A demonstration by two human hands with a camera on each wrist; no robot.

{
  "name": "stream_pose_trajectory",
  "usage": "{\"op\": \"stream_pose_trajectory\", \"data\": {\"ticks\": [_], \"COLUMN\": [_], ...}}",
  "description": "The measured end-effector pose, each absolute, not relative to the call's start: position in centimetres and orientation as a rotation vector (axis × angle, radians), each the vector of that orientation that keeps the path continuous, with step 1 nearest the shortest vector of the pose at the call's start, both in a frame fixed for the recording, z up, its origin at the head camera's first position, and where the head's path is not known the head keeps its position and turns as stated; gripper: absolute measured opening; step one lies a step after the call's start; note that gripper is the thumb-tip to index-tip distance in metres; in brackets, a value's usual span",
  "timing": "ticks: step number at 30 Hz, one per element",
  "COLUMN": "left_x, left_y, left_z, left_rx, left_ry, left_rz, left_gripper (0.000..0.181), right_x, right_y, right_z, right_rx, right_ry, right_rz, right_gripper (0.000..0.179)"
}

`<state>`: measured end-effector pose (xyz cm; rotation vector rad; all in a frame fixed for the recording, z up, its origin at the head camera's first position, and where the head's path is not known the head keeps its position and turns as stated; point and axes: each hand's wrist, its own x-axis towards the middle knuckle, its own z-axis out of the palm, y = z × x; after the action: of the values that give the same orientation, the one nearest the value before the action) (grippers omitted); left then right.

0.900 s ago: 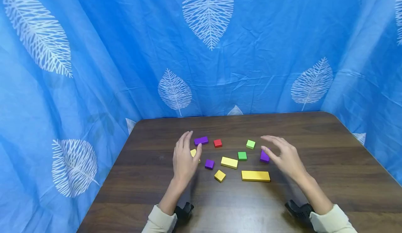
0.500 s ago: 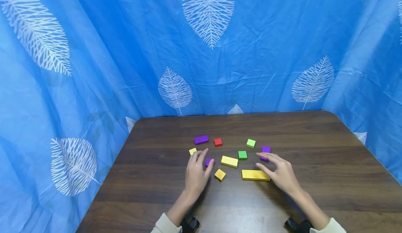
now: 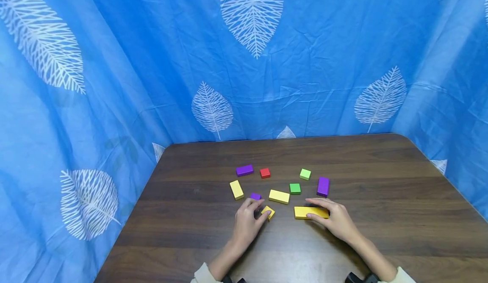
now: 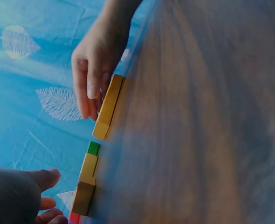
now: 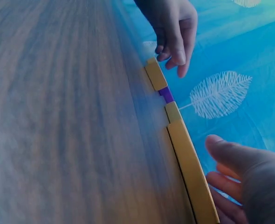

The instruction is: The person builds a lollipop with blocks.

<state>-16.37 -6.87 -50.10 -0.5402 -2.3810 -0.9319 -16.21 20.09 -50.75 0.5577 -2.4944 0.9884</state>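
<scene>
My left hand [image 3: 247, 224] hovers beside a small yellow block [image 3: 269, 212], its thumb overlapping the block in the head view. In the left wrist view a gap shows between that thumb and the block [image 4: 85, 198]. A small purple block [image 3: 255, 196] lies just past the left fingertips, partly covered. My right hand [image 3: 335, 218] is spread over the right end of a long yellow block [image 3: 301, 212], thumb on the near side and fingers on the far side. The right wrist view shows its thumb apart from the long block [image 5: 191, 168]. Neither hand grips anything.
Beyond the hands lie two pale yellow blocks [image 3: 279, 196], a purple block [image 3: 244, 170], a red block [image 3: 264, 173], a light green block [image 3: 305, 174], a green block [image 3: 295, 188] and another purple block [image 3: 323, 186]. A blue leaf-patterned curtain [image 3: 305, 75] hangs behind the wooden table [image 3: 183, 215].
Both hands have come down and nearer the person. The left moved right, from the pale yellow block to the small yellow one. The right moved from the purple block to the long yellow block.
</scene>
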Motion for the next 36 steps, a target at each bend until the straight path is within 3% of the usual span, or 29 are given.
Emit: {"op": "stream_pose_trajectory", "data": {"ticks": [36], "left_x": [-16.0], "left_y": [-6.1], "left_z": [-51.3], "left_rx": [-0.509], "left_ry": [-2.457], "left_rz": [-1.034], "left_gripper": [0.035], "right_x": [-14.4], "right_y": [15.8], "right_z": [-51.5], "right_rx": [0.490], "right_ry": [-2.420], "right_rz": [1.051], "right_gripper": [0.028]}}
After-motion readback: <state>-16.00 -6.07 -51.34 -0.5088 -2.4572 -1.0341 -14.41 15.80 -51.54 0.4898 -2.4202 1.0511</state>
